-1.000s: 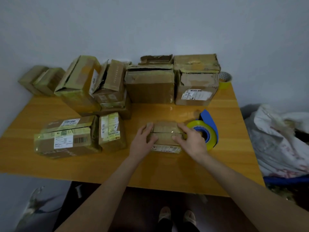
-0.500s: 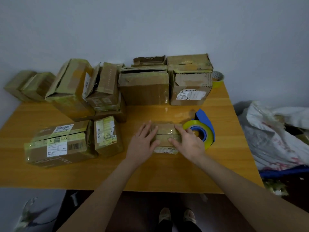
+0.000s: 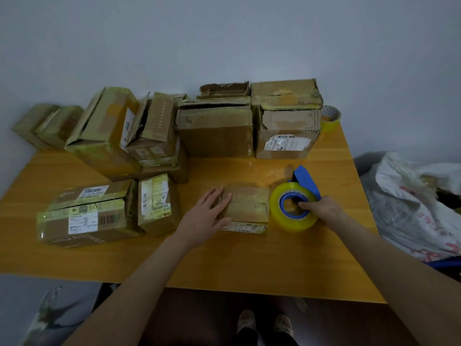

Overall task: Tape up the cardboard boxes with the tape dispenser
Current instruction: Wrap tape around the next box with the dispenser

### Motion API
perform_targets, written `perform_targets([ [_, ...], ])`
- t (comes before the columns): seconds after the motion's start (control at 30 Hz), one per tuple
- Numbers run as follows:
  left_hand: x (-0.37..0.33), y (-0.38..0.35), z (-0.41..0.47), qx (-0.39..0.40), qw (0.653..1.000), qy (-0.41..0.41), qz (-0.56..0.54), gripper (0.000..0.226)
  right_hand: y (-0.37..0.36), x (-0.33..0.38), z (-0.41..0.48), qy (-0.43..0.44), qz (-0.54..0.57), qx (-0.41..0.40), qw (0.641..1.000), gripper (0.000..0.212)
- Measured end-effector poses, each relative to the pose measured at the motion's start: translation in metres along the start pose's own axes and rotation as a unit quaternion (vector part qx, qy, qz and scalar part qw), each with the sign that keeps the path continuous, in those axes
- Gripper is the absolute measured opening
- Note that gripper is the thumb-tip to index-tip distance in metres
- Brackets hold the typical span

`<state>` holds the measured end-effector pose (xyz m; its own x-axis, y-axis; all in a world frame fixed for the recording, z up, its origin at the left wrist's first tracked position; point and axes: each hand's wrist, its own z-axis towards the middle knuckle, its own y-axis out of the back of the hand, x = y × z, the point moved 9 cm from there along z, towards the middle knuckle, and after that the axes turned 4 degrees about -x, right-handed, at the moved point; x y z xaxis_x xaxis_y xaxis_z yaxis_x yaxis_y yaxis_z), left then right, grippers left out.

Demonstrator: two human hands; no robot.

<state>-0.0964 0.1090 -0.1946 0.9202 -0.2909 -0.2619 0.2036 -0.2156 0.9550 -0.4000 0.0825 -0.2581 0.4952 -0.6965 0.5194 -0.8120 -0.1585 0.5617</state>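
A small flat cardboard box (image 3: pixel 247 206) lies in the middle of the wooden table (image 3: pixel 249 258). My left hand (image 3: pixel 208 216) rests flat on the box's left end, fingers spread. Right beside the box stands the tape dispenser (image 3: pixel 294 207), a yellow-tinted tape roll on a blue holder. My right hand (image 3: pixel 324 211) grips the dispenser, fingers in the blue core.
Several taped and torn cardboard boxes (image 3: pixel 214 128) stand along the wall and at the left of the table (image 3: pixel 82 216). A spare tape roll (image 3: pixel 329 118) sits at the back right corner. A white plastic bag (image 3: pixel 411 206) lies off the table's right edge.
My right hand left the small box and moved right onto the tape dispenser. My left hand stayed on the box's left end.
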Motion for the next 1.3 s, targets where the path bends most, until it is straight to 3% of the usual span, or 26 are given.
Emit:
perform_targets([
  [0.07,0.003,-0.004,-0.001,0.006,1.000,0.002,-0.013,0.068,0.000,-0.001,0.009,-0.009,0.000,-0.004,1.000,0.036],
  [0.23,0.003,-0.005,-0.004,-0.045,0.998,-0.007,-0.035,0.068,0.005,0.014,0.015,0.024,-0.022,-0.011,0.999,0.031],
  [0.37,0.007,-0.006,-0.004,0.003,0.997,0.037,-0.070,0.068,0.023,0.024,0.014,0.023,0.011,-0.020,0.999,0.029],
  [0.5,-0.001,-0.007,-0.003,0.017,0.997,0.037,-0.067,0.068,0.043,0.033,-0.001,0.028,-0.005,0.033,0.999,0.020],
  [0.67,-0.008,-0.009,-0.001,0.020,0.996,0.034,-0.079,0.066,0.073,0.048,-0.033,0.023,0.078,0.078,0.994,0.026],
  [0.87,-0.008,-0.004,-0.001,0.012,0.991,0.050,-0.122,0.063,0.087,0.118,-0.096,0.182,0.071,0.101,0.976,0.046],
  [1.03,-0.007,0.001,-0.003,-0.016,0.983,0.054,-0.173,0.064,0.038,0.164,-0.142,0.320,-0.018,0.139,0.937,0.055],
  [1.2,-0.004,0.003,-0.005,-0.027,0.978,0.053,-0.200,0.060,-0.006,0.159,-0.140,0.378,-0.144,0.129,0.905,0.058],
  [1.27,0.001,0.017,-0.008,-0.101,0.956,0.082,-0.264,0.050,-0.009,0.156,-0.135,0.382,-0.150,0.126,0.903,0.060],
  [1.3,0.010,0.026,-0.010,-0.158,0.926,0.126,-0.318,0.046,-0.009,0.156,-0.133,0.383,-0.150,0.125,0.903,0.061],
])
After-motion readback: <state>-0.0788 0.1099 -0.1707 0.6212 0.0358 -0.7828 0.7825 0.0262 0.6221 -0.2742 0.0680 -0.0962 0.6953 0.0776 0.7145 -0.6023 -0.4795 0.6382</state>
